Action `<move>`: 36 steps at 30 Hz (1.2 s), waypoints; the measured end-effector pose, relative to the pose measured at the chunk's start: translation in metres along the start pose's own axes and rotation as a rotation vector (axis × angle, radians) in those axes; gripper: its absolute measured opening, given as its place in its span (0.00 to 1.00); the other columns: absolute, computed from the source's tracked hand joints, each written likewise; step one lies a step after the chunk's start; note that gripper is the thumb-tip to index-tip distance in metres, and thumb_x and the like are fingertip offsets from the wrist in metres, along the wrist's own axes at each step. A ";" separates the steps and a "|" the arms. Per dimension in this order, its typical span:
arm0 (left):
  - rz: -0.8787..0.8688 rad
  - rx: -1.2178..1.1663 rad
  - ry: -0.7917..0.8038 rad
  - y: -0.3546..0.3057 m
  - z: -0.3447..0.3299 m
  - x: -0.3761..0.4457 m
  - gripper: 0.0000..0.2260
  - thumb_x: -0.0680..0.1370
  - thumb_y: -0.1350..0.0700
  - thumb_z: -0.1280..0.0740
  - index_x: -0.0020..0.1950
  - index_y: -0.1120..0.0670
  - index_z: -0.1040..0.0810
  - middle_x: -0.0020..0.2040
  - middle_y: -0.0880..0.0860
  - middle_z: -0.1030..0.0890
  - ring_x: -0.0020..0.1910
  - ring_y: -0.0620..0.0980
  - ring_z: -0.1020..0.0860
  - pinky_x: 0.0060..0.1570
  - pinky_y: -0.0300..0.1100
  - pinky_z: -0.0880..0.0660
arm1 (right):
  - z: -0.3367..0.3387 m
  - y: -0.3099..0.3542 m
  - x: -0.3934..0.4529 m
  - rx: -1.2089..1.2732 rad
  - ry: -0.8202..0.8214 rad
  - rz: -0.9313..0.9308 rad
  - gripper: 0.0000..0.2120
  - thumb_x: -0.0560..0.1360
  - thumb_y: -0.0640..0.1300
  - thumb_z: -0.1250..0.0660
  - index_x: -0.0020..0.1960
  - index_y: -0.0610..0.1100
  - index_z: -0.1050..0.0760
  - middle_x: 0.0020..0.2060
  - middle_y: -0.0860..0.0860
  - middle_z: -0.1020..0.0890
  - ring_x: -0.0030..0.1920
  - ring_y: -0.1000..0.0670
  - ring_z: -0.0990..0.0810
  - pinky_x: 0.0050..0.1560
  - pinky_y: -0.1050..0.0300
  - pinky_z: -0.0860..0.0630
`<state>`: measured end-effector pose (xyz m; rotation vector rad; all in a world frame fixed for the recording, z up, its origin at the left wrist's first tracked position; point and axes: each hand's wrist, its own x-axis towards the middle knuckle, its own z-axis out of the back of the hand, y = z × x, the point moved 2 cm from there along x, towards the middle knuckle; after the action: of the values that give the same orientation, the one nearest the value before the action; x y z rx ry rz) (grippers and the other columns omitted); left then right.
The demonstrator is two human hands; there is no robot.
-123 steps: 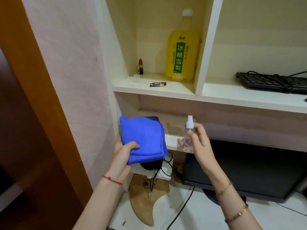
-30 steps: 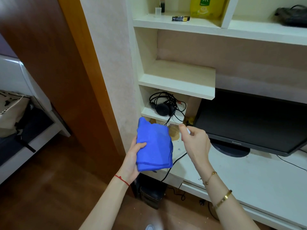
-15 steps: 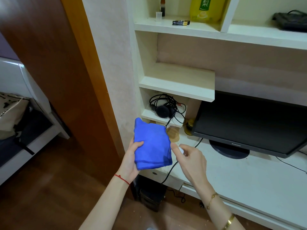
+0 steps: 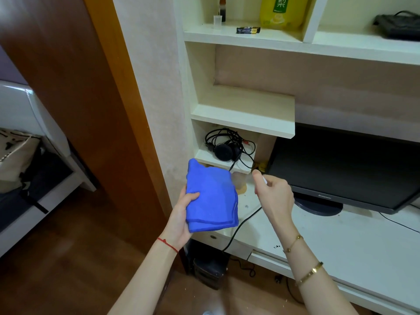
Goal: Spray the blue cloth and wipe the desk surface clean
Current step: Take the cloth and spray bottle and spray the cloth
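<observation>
You're at the spraying step: left hand (image 4: 181, 214) grips the folded blue cloth (image 4: 210, 198), right hand (image 4: 273, 196) curls around the mostly hidden spray bottle (image 4: 264, 180); next, wipe the desk (image 4: 341, 242).

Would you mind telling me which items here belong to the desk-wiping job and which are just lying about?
For the job: blue cloth in the left hand; spray bottle, mostly hidden in the right hand; desk.

Lying about: headphones, monitor, yellow bottle, batteries, keyboard.
</observation>
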<state>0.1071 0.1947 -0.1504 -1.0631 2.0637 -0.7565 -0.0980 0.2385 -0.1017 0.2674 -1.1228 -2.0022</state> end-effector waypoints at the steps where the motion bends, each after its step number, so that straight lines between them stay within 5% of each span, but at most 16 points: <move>1: 0.005 0.001 0.002 0.000 -0.001 0.000 0.25 0.72 0.55 0.31 0.69 0.43 0.27 0.64 0.54 0.19 0.61 0.59 0.20 0.55 0.56 0.21 | -0.002 0.005 0.000 0.012 0.005 0.009 0.29 0.68 0.66 0.46 0.30 0.39 0.31 0.24 0.49 0.34 0.28 0.50 0.36 0.33 0.55 0.37; 7: 0.021 -0.041 -0.023 0.001 0.000 0.005 0.21 0.78 0.58 0.33 0.69 0.43 0.28 0.65 0.54 0.20 0.62 0.59 0.20 0.59 0.60 0.23 | -0.008 0.005 -0.019 0.019 0.144 0.087 0.32 0.70 0.71 0.45 0.31 0.42 0.31 0.26 0.43 0.29 0.29 0.50 0.33 0.32 0.56 0.37; 10: 0.029 -0.064 -0.039 -0.001 -0.001 0.007 0.20 0.79 0.58 0.35 0.69 0.43 0.27 0.65 0.54 0.20 0.62 0.60 0.20 0.62 0.62 0.25 | -0.005 -0.009 -0.034 -0.020 0.167 0.037 0.29 0.66 0.68 0.46 0.29 0.40 0.33 0.24 0.48 0.35 0.28 0.51 0.37 0.33 0.55 0.38; 13: 0.039 -0.075 -0.043 -0.003 -0.003 0.008 0.18 0.79 0.58 0.36 0.67 0.44 0.26 0.65 0.53 0.19 0.62 0.59 0.20 0.62 0.62 0.25 | -0.001 -0.029 -0.040 -0.015 0.165 -0.025 0.33 0.67 0.70 0.47 0.31 0.39 0.31 0.25 0.43 0.30 0.28 0.50 0.35 0.34 0.55 0.34; 17: 0.044 -0.080 -0.035 -0.006 -0.007 0.010 0.19 0.79 0.58 0.36 0.68 0.45 0.26 0.64 0.54 0.19 0.62 0.59 0.20 0.62 0.62 0.25 | 0.010 -0.032 -0.031 0.227 0.176 -0.079 0.34 0.69 0.73 0.45 0.37 0.40 0.29 0.30 0.48 0.25 0.30 0.54 0.30 0.36 0.55 0.33; 23: 0.047 -0.086 0.006 -0.020 -0.023 0.014 0.21 0.76 0.57 0.34 0.70 0.46 0.27 0.64 0.54 0.19 0.59 0.59 0.19 0.52 0.58 0.19 | 0.034 0.006 0.026 0.418 0.087 0.073 0.10 0.77 0.49 0.36 0.56 0.48 0.30 0.43 0.51 0.22 0.40 0.54 0.24 0.42 0.57 0.26; 25: 0.046 -0.090 0.015 -0.028 -0.030 0.016 0.23 0.75 0.56 0.33 0.71 0.48 0.28 0.63 0.54 0.18 0.59 0.59 0.18 0.49 0.56 0.18 | 0.045 0.027 0.056 0.440 0.045 0.115 0.14 0.78 0.47 0.34 0.61 0.47 0.33 0.48 0.51 0.20 0.45 0.58 0.20 0.45 0.63 0.23; 29: 0.026 -0.112 0.035 -0.043 -0.043 0.022 0.25 0.73 0.56 0.32 0.71 0.51 0.28 0.63 0.55 0.18 0.59 0.59 0.19 0.56 0.58 0.21 | 0.051 0.059 0.119 0.397 0.017 0.165 0.17 0.75 0.45 0.29 0.60 0.47 0.32 0.54 0.51 0.19 0.53 0.53 0.20 0.55 0.56 0.22; 36: 0.005 -0.148 0.030 -0.056 -0.059 0.034 0.21 0.77 0.58 0.35 0.71 0.55 0.27 0.61 0.56 0.17 0.55 0.57 0.17 0.44 0.51 0.17 | 0.022 0.078 0.199 0.235 -0.010 0.094 0.15 0.76 0.41 0.31 0.61 0.38 0.27 0.51 0.49 0.23 0.54 0.48 0.22 0.50 0.59 0.28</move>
<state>0.0716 0.1492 -0.0843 -1.1331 2.1742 -0.6285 -0.1970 0.0840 0.0109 0.3197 -1.3541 -1.7923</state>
